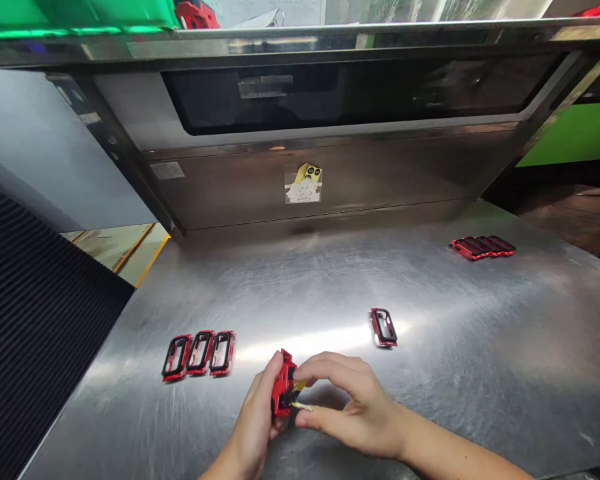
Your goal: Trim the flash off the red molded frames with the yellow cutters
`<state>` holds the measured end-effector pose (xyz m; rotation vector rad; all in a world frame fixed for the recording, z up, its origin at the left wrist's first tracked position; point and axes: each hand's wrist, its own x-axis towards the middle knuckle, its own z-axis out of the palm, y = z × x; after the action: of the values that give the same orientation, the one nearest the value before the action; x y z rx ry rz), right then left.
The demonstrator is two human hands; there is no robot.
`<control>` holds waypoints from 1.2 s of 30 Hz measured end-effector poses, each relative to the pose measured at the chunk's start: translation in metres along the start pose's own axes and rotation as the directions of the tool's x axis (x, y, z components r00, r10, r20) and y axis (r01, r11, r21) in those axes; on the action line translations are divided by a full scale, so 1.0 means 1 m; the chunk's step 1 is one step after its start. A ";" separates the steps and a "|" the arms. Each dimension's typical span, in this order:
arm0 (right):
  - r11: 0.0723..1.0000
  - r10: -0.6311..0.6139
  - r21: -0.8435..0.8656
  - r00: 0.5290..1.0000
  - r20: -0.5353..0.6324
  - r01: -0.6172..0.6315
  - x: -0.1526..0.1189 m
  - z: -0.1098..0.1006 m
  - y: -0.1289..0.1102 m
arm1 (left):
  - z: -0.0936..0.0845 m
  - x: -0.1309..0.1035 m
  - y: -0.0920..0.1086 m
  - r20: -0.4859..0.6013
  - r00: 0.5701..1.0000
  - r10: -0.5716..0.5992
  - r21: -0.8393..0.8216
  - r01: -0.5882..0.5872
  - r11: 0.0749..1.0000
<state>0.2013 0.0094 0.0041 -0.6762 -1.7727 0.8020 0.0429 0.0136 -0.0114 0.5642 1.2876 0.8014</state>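
Observation:
My left hand (253,420) is closed around a red plastic housing (283,387) with black parts on its right side, tilted up on edge above the metal table. My right hand (353,403) curls in from the right, its fingertips at the housing's black side. Between its thumb and fingers shows a small yellow-and-white strip (301,406), partly hidden by the fingers. Left of my hands, three red-and-black frames (199,353) lie in a row. A single red-and-black frame (384,327) lies beyond my right hand.
Several overlapping red-and-black frames (483,247) lie at the table's far right. A clear pouch with yellow stickers (305,185) hangs on the metal back panel (230,190). A ribbed black surface (45,333) borders the left. Above sits a shelf with a green bin (75,17).

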 end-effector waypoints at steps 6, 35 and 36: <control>1.000 -0.011 -0.004 1.000 0.024 0.011 0.002 0.000 0.000 | 0.002 -0.002 0.002 -0.005 1.000 0.002 0.000 -0.002 1.000; 0.942 0.278 0.269 0.918 -0.282 -0.202 -0.005 0.012 0.009 | 0.000 -0.001 -0.001 0.026 1.000 0.015 -0.032 -0.014 0.999; 0.927 0.310 0.306 0.899 -0.310 -0.215 -0.003 0.011 0.010 | 0.000 -0.002 0.000 0.024 0.999 0.023 -0.040 -0.022 0.999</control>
<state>0.1928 0.0107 -0.0079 -0.8347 -1.2336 1.0112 0.0424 0.0119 -0.0103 0.5561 1.2420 0.8343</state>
